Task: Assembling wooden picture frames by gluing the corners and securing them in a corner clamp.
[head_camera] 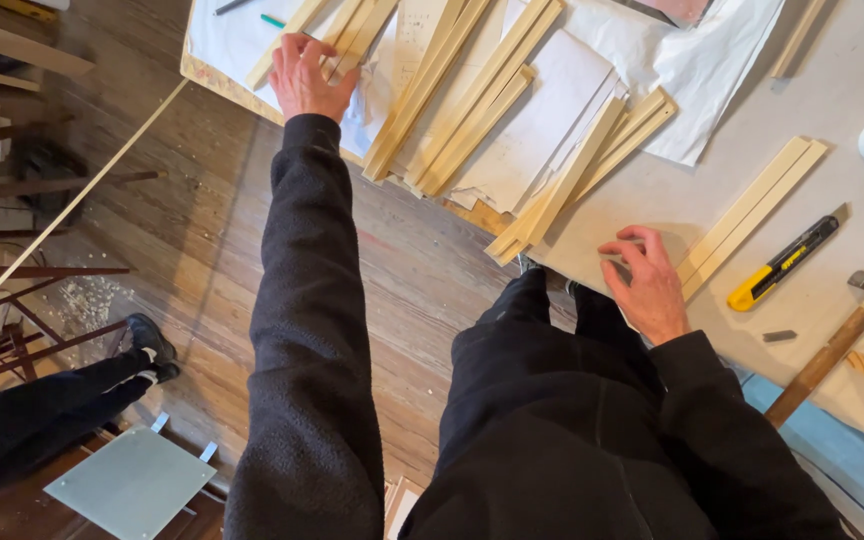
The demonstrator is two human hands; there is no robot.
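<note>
The left hand reaches far out to the left corner of the workbench; its fingers lie spread and flat on a thin wooden strip on white paper, pressing it, not gripping it. The right hand rests at the near edge, fingers curled loosely, holding nothing, just beside two more strips and near a yellow utility knife. The strip looks light, stiff and easy to snap; I think it is best pinched near its middle.
</note>
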